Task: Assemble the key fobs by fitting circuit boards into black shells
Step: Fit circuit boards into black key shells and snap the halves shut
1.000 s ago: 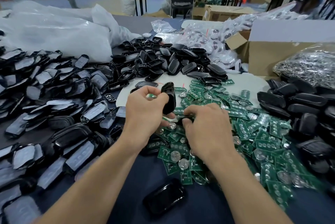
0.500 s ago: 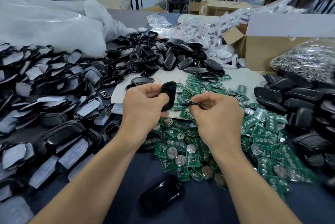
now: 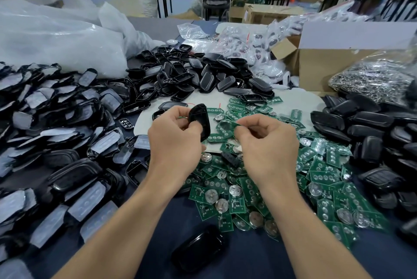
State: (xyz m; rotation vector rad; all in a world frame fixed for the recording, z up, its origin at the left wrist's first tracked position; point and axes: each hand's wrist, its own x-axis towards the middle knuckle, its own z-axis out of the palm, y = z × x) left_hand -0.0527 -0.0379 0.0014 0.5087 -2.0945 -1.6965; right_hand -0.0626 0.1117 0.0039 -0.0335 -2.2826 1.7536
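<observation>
Left hand [image 3: 174,136] grips a black shell [image 3: 199,120]; right hand [image 3: 268,143] apparently pinches a circuit board [image 3: 226,124]; a skewed entry could jam it.

Left: left shells [image 3: 56,143] heaped thick, you can only pass above them
Far: far shells [image 3: 191,75] piled, with bag [image 3: 56,41] and box [image 3: 316,71] standing behind
Right: right shells [image 3: 372,132] stacked against the boards [image 3: 259,188]
Middle: boards strewn loose and overlapping
Near: bare table [image 3: 252,256] close to you, one lone shell [image 3: 198,249] lying on it
</observation>
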